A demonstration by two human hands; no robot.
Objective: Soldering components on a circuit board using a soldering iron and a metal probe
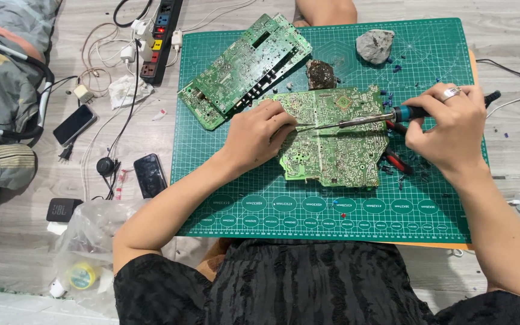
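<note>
A green circuit board (338, 144) lies solder side up in the middle of a green cutting mat (428, 198). My right hand (449, 123), a ring on one finger, grips a soldering iron (368, 119) by its blue and black handle; the metal tip points left across the board. My left hand (260, 135) rests on the board's left edge and pinches a thin pair of tweezers (304, 126) close to the iron's tip. Red-handled pliers (397, 159) lie partly under the board's right edge.
Two more green boards (245, 69) lie stacked at the mat's upper left. A dark sponge lump (321, 75) and a grey stone (374, 46) sit at the mat's top. A power strip (160, 36), cables, two phones (150, 175) and a plastic bag (88, 241) lie on the floor at left.
</note>
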